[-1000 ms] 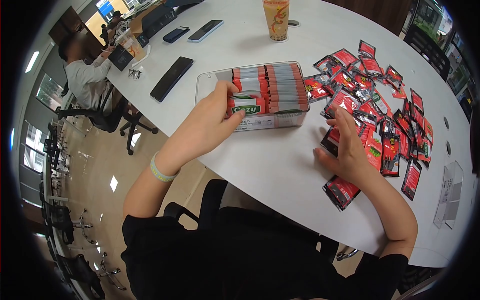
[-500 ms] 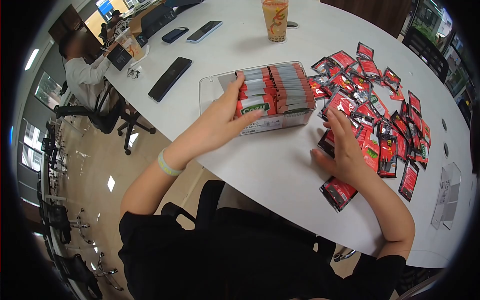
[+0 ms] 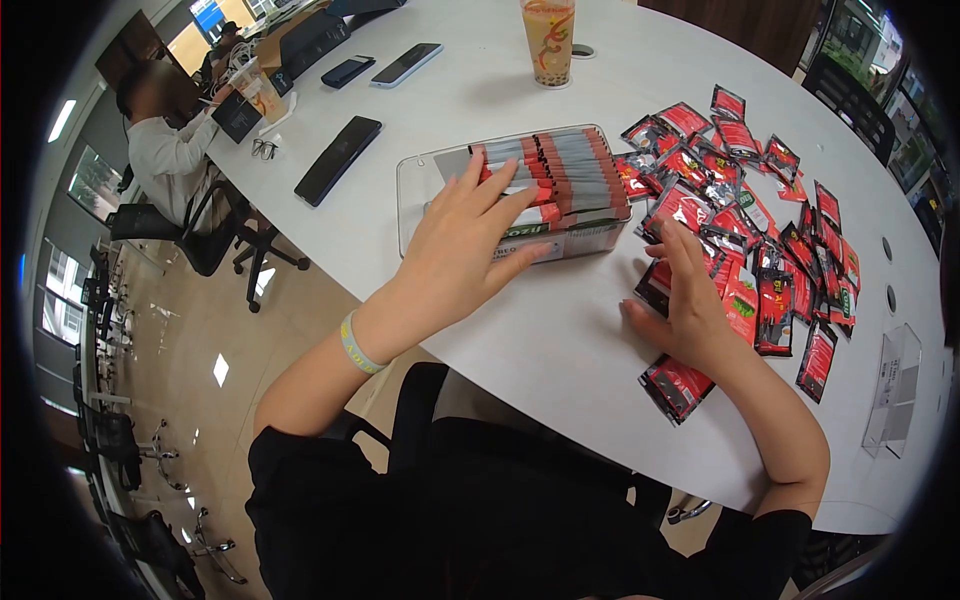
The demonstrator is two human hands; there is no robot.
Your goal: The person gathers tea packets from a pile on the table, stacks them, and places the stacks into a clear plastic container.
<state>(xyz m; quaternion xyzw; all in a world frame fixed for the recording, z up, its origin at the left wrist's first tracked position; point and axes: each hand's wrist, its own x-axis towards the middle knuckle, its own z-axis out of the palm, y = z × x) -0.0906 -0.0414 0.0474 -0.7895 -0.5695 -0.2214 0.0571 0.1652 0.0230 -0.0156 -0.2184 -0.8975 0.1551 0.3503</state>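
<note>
A clear plastic box (image 3: 409, 190) holds two rows of red sachets (image 3: 583, 170) standing on edge. My left hand (image 3: 462, 232) lies over the left row, its fingers spread across the sachet tops. Beside the near edge of a loose pile of red and black sachets (image 3: 720, 175) rests my right hand (image 3: 690, 300), thumb and fingers apart, with nothing visible in it. A single sachet (image 3: 677, 388) lies just below that hand, partly under the wrist.
Several phones, one a black phone (image 3: 339, 161), lie to the left. A bubble tea cup (image 3: 547, 42) stands at the back. A clear acrylic stand (image 3: 893, 390) is at the right edge. Another person (image 3: 165, 150) sits at the far left of the white table (image 3: 560, 340).
My left hand has shifted from the left end of the sachet row to lie over its top, with the fingers spreading. My right hand has stayed in place.
</note>
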